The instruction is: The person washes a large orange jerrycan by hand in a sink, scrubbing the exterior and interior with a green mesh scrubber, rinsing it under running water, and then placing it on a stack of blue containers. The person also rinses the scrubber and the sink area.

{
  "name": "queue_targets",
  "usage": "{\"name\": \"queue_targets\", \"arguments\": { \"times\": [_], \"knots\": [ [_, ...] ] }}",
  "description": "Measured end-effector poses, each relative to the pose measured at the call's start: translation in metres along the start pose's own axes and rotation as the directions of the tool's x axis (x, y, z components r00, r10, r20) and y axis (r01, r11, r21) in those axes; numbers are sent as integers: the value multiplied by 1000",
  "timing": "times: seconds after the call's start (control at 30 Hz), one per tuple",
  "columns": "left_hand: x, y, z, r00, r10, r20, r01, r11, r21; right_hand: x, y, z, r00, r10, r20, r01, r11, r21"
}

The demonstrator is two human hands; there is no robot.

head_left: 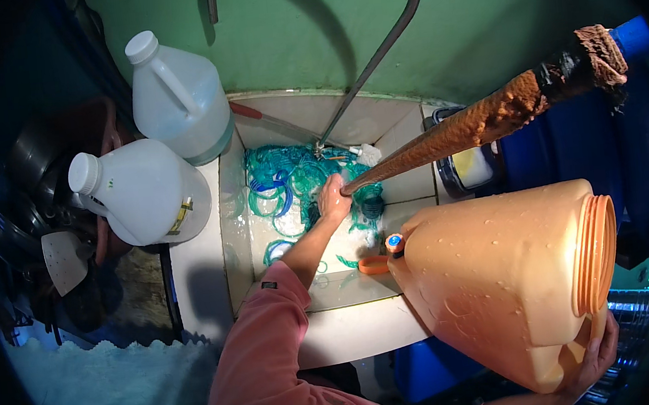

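Observation:
A large orange plastic water container [493, 280] leans on its side across the right front corner of a tiled sink [342, 317]. Its wide threaded mouth points right, and a small blue-centred spigot [394, 243] sits at its left end. Low on the right, my right hand [596, 352] grips the container near its mouth. My left hand [332, 199] reaches into the sink, at the lower end of a rusty pipe [449, 130], its fingers mostly hidden. Around it lie a tangled teal net-like heap [290, 163] and several green and blue rings in shallow water.
Two white jugs [146, 191] stand on the left ledge, beside dark pots [31, 162]. A bent grey pipe [381, 51] comes down from the green wall. A red-handled tool [247, 110] lies along the sink's back. At right are a dark-rimmed tub [472, 168] and blue containers [566, 135].

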State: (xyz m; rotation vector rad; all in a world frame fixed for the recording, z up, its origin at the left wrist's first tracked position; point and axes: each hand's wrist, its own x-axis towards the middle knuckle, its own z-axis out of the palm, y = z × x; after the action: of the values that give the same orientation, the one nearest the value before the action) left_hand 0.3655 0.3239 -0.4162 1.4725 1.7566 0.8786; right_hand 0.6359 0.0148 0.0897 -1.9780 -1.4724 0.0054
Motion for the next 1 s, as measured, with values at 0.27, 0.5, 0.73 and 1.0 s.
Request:
{"name": "queue_targets", "arguments": {
  "times": [0.27,0.5,0.73,1.0],
  "knots": [
    [-13,4,9,988,58,-144,-85,979,-188,3,-7,7,1000,2,6,-2,1000,10],
    [-10,-9,8,971,222,-86,-230,967,-105,6,-13,14,999,38,2,-38,999,36],
    [-9,14,-65,893,47,448,32,985,-167,12,-37,27,996,-66,-67,62,996,-64],
    [11,92,-141,610,149,778,-131,988,-86,9,-65,16,969,-237,67,226,748,-624]
  ]
}}
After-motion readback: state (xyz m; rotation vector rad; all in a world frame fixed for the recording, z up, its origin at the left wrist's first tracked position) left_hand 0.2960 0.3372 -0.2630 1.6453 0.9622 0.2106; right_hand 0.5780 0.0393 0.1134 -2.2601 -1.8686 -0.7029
